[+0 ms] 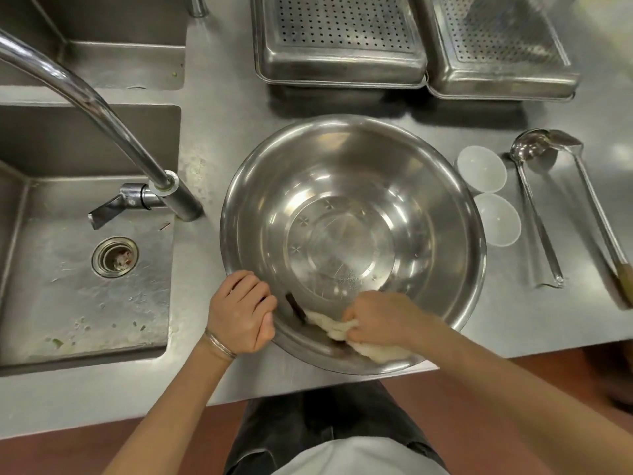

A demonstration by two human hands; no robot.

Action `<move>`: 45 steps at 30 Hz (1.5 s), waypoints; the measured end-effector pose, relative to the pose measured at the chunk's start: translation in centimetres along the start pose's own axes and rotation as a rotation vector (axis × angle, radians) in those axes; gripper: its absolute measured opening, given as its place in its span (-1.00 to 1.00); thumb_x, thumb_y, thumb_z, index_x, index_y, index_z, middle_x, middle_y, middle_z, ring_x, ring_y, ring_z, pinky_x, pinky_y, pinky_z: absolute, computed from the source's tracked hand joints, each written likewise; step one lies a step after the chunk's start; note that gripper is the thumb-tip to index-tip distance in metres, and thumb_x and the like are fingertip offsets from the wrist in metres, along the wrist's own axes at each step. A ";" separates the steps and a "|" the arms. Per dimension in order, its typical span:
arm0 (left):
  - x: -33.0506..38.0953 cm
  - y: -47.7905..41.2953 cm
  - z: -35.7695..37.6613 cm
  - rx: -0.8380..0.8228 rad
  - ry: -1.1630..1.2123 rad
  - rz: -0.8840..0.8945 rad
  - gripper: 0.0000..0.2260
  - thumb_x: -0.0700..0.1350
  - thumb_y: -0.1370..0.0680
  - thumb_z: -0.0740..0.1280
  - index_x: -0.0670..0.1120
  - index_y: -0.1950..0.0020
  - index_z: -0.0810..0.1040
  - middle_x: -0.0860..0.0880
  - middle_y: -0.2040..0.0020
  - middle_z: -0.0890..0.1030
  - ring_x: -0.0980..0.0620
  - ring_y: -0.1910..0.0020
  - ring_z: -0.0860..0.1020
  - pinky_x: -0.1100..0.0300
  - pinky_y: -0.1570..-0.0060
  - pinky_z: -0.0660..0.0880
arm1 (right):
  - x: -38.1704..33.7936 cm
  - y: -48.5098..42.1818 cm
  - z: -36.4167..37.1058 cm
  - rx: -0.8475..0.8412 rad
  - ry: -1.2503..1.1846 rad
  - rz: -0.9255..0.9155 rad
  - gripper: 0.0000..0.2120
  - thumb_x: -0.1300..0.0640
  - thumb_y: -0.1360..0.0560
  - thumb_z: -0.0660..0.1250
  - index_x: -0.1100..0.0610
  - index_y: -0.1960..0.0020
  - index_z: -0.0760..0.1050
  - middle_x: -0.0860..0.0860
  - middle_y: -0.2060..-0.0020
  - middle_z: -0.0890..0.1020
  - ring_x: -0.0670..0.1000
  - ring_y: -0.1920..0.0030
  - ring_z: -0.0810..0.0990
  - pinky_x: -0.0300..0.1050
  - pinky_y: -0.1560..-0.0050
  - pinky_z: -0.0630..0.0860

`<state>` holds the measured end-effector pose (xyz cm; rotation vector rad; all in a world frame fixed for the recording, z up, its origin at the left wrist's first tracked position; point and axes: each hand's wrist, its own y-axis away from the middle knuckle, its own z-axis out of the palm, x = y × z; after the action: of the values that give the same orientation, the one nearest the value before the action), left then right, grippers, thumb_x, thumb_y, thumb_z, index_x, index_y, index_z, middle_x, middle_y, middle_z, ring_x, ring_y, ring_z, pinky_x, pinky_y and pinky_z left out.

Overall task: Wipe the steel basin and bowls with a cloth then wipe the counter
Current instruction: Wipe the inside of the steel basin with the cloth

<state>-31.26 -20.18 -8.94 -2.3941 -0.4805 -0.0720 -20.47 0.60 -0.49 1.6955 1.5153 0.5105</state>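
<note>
Fig.: wiping the steel basin (342,159), centre of the table (222,108), just R of the sink (85,296). For a clean wipe (judged): brace the rim so the basin can't skid or tip, keep the cloth (334,325) flat w/ firm pressure, sweep round the wall, then the base. L hand (243,311): fingers curled over the near-left rim, clamped on it. R hand (383,317): fingers bunched on the cloth, pressing it to the near inner wall. Two white bowls (481,173), R of the basin, not yet wiped.
</note>
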 end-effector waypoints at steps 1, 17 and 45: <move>0.0 -0.1 -0.1 -0.001 0.005 -0.002 -0.61 -0.13 -0.49 0.01 -0.15 0.43 0.49 -0.08 0.43 0.50 -0.06 0.38 0.41 0.09 0.11 0.41 | 2.0 0.8 0.1 0.000 0.067 0.009 -0.73 -0.04 -0.51 0.16 0.03 -0.03 0.57 0.02 0.12 0.58 0.07 0.07 0.55 -0.08 0.16 0.48; 8.3 -0.5 0.2 -0.308 0.083 -0.026 -0.63 0.08 -0.52 0.15 -0.04 0.40 0.54 0.04 0.47 0.50 0.05 0.48 0.45 0.21 0.33 0.33 | 4.4 -4.8 2.8 0.202 0.246 -0.147 -0.54 0.00 -0.56 0.20 -0.27 -0.41 0.20 0.02 -0.38 0.23 0.20 -0.20 0.32 0.05 -0.13 0.38; 2.3 -0.5 0.5 -0.080 0.036 -0.011 -0.76 -0.15 -0.33 0.12 -0.10 0.46 0.52 -0.02 0.46 0.52 -0.03 0.48 0.45 0.14 0.13 0.38 | 2.5 -9.4 4.1 0.546 0.201 -0.397 -0.35 0.18 -0.37 0.43 -0.10 -0.33 0.21 0.18 -0.30 0.32 0.36 -0.17 0.42 0.25 0.09 0.48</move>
<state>-29.33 -18.76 -8.59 -2.4642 -0.4819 -0.1419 -22.95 1.53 -10.73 1.6948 2.2234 0.0512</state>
